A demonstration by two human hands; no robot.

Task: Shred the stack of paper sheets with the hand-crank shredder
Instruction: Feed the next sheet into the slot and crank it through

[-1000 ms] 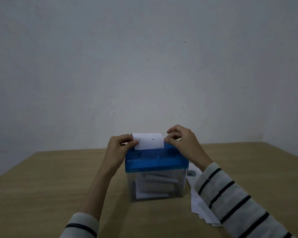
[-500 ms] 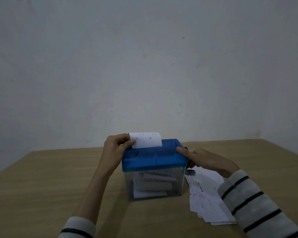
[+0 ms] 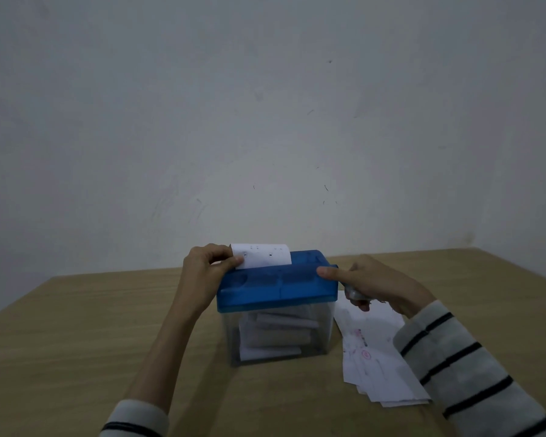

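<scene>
Wooden surface [image 3: 76, 326] against plain wall. Shredder [image 3: 278, 288] centred. Left hand [image 3: 207, 268] pinches sheet [image 3: 262, 256] upright in slot, guiding feed. Right hand [image 3: 372, 283] curled around crank [image 3: 353, 293], thumb bracing lid. Remaining stack [image 3: 375, 357] just right of shredder, within reach.

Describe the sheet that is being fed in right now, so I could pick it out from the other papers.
Find the blue-lidded shredder in the middle of the wooden table. The sheet stands upright out of its top, pinched at its left edge by the left hand. Unlike the stack lying flat on the table to the right, it stands on edge.
</scene>
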